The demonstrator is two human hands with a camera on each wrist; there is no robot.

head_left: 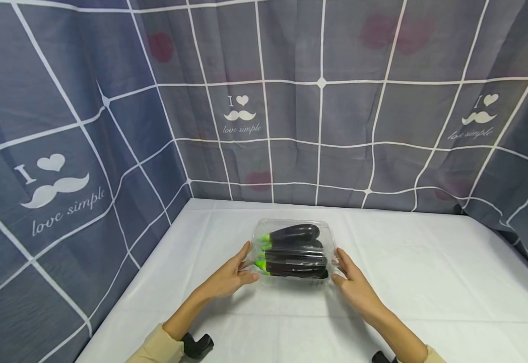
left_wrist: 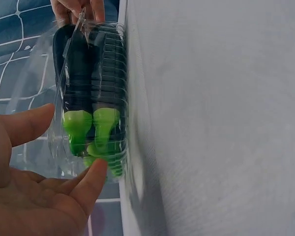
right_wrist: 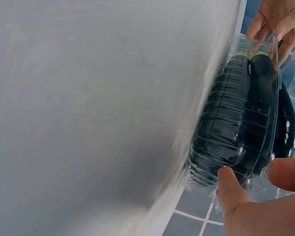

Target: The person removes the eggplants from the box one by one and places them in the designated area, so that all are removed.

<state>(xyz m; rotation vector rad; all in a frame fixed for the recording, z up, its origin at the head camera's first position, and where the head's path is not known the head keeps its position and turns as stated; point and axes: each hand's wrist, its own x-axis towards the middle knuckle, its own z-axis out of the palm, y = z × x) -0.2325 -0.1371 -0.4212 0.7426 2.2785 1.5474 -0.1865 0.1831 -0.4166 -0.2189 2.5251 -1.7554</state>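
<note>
A clear plastic clamshell box (head_left: 291, 223) with several dark eggplants (head_left: 295, 257) inside is at the middle of the white table. Their bright green stem ends (left_wrist: 105, 123) point to the left. My left hand (head_left: 227, 277) holds the box's left end, thumb toward the front and fingers along the side. At the opposite end my right hand (head_left: 359, 290) grips it, with a fingertip against the ribbed wall and the thumb by the rim in the right wrist view. The lid lies over the eggplants. Whether the box rests on the table or hangs just above it, I cannot tell.
White cloth covers the table (head_left: 427, 272). Grey-blue curtains (head_left: 291, 111) with white grid lines and printed words stand behind it and at both sides. A black wrist strap piece (head_left: 198, 346) shows beside the left forearm.
</note>
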